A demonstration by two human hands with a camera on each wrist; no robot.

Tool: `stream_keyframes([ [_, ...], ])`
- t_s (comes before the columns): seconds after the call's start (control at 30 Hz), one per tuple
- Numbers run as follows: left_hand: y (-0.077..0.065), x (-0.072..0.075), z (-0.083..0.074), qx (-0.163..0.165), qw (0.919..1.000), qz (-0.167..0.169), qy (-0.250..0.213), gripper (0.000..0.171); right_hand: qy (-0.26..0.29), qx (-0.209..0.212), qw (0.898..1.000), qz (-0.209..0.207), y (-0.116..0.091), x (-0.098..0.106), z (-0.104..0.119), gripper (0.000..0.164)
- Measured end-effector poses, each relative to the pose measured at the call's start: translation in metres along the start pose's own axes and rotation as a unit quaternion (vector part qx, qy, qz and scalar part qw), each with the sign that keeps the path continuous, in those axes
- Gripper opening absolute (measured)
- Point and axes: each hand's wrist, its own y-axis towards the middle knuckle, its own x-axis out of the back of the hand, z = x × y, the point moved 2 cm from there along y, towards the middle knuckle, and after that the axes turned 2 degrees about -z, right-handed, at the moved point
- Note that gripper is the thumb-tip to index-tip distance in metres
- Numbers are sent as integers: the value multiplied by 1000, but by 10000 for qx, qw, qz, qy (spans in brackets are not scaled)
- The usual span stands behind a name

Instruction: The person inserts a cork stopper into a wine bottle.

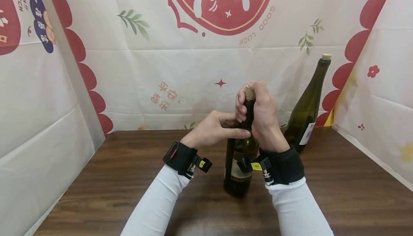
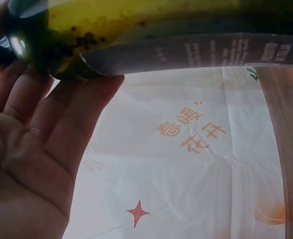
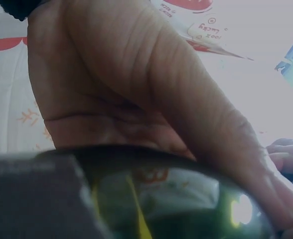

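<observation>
A dark green wine bottle (image 1: 238, 188) with a pale label (image 1: 240, 174) stands, leaning slightly, on the table in front of me. A cork (image 1: 249, 93) shows at its mouth. My right hand (image 1: 265, 116) grips the neck just below and beside the cork, fingers curled round it. Lower, at the neck's base and shoulder, my left hand (image 1: 214, 129) holds the bottle, thumb across the front and fingers behind. In the left wrist view, the left fingers (image 2: 62, 117) lie against the bottle's glass (image 2: 121, 22). The right wrist view has the right thumb (image 3: 226, 134) along the bottle's shoulder (image 3: 196, 199).
A second green wine bottle (image 1: 301, 110), topped by a cork (image 1: 326, 56), stands behind my right hand. Beneath is a brown wooden table (image 1: 129, 182). A printed cloth (image 1: 193, 64) hangs behind its far edge, with more cloth at both sides.
</observation>
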Motion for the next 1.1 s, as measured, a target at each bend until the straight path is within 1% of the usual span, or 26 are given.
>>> stream_keyframes([
  [0.2,-1,-2,0,91,9999,-49,51,17,14,-45,9994,355,-2,5,0,51],
  [0.27,-2,-3,1,98,9999,-13,25,18,-8,-42,9991,416,-4,7,0,51],
  [0.33,-1,-4,1,71,9999,20,-106,20,-69,-31,9990,443,-4,10,-1,51],
  [0.43,-2,-2,0,54,9997,-20,-217,26,-225,-34,9983,527,-4,13,0,51],
  [0.5,-2,-1,0,52,9997,-34,-251,31,-353,-113,9974,618,-4,16,1,52],
  [0.57,0,-1,0,42,9998,-12,-202,33,-523,-182,9955,771,-5,21,2,54],
  [0.63,0,-1,0,41,9999,11,-119,33,-835,-206,9917,951,-6,26,4,56],
  [0.7,-1,-1,1,30,9999,38,-129,32,-1312,-226,9840,1180,-7,31,6,53],
  [0.73,-2,0,2,19,9999,44,-122,31,-1612,-232,9784,1275,-8,33,8,49],
  [0.8,-3,0,2,-2,9999,57,-128,32,-2256,-268,9632,1436,-10,39,12,40],
  [0.87,-4,0,3,-50,9998,93,-158,35,-2784,-386,9461,1612,-12,44,16,38],
  [0.97,-4,0,3,-85,9998,107,-171,40,-3258,-594,9252,1851,-14,51,23,47],
  [1.03,-3,0,3,-64,9997,122,-214,45,-3442,-713,9144,2007,-14,54,26,51],
  [1.1,-2,-1,3,-36,9996,139,-247,51,-3612,-780,9053,2096,-15,57,29,51],
])
